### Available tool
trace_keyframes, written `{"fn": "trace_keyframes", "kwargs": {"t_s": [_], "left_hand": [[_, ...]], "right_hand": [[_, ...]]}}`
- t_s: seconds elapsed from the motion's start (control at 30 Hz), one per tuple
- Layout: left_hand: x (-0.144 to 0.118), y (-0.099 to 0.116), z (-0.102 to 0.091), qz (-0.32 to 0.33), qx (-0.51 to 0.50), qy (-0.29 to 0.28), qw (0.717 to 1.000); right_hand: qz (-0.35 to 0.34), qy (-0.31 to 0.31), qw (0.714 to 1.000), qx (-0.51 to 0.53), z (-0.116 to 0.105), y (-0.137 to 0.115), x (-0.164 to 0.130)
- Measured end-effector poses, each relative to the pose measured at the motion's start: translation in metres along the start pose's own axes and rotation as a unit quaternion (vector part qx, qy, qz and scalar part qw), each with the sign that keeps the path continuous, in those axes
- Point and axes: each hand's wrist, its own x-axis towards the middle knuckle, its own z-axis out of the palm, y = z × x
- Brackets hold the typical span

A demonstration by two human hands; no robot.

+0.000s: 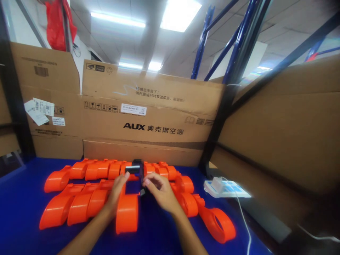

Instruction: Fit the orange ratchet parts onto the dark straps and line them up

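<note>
My left hand (117,193) is closed around the upper part of an orange plastic piece (126,214), whose broad rounded loop hangs lowest. My right hand (159,191) has its thumb and fingers pinched at the edge of a dark plastic part (141,173), just above and right of that piece. A light strip shows across the dark part near my left thumb. Whether the two parts are joined cannot be made out. Similar orange loop pieces (79,207) lie in rows on both sides of my hands, and a single orange piece (220,225) lies at the right.
The blue tabletop (21,198) bears all the pieces. Behind stands an opened cardboard box (106,124) as a wall, with more cardboard (278,134) at right. A white power strip (228,188) with a plug and cable lies by the black upright (212,152).
</note>
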Motion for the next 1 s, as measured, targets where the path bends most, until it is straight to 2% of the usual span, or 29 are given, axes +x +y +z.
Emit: {"fn": "trace_keyframes", "kwargs": {"t_s": [0.07, 0.23, 0.47, 0.73, 1.0], "left_hand": [[-0.001, -0.001, 0.000, 0.014, 0.043, -0.006, 0.999], [0.003, -0.001, 0.002, 0.041, 0.111, -0.050, 0.992], [0.004, -0.002, 0.007, 0.103, 0.161, -0.063, 0.980], [0.000, 0.000, 0.007, 0.107, 0.192, -0.101, 0.970], [0.000, 0.002, 0.010, 0.111, 0.195, -0.118, 0.967]], "right_hand": [[0.007, -0.030, 0.999, -0.020, 0.002, 0.003, -0.001], [0.025, 0.010, 0.997, -0.077, 0.008, 0.010, -0.002], [0.001, 0.003, 0.993, -0.117, 0.009, 0.015, -0.001], [0.003, 0.017, 0.993, -0.113, 0.011, 0.013, -0.004], [-0.034, 0.024, 0.982, -0.187, 0.008, 0.006, -0.001]]}}
